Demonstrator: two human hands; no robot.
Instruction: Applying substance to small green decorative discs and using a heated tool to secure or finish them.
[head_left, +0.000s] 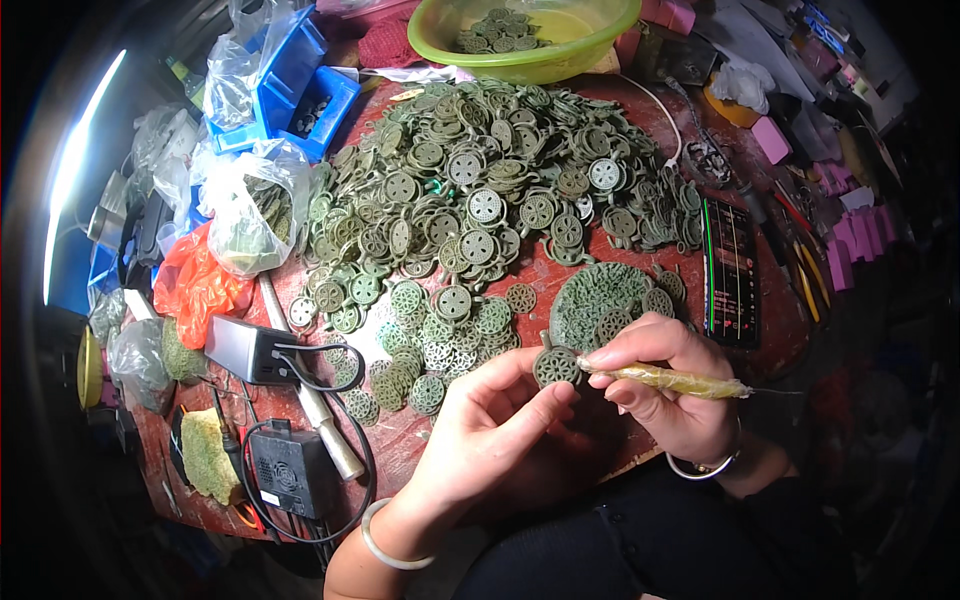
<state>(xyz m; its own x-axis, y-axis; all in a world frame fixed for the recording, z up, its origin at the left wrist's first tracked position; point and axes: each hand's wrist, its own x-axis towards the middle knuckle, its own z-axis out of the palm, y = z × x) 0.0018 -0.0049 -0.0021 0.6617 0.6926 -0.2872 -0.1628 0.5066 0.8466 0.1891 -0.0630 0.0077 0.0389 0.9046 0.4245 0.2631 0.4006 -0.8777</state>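
The left hand [492, 412] pinched an openwork medallion [556, 367]. The right hand [688, 408] held a wrapped yellow tool [672, 379] beside it.

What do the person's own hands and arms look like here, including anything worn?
Both hands, the left and the right, are ungloved. The left wrist wears a smooth, pale bangle; the right, a slimmer, shinier ring-shaped band. A dark sleeve shows on the right arm; the visible left forearm is bare.

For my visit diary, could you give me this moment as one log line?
left hand: holds disc | right hand: holds yellow tool, tip by disc | beyond: disc pile, green pad
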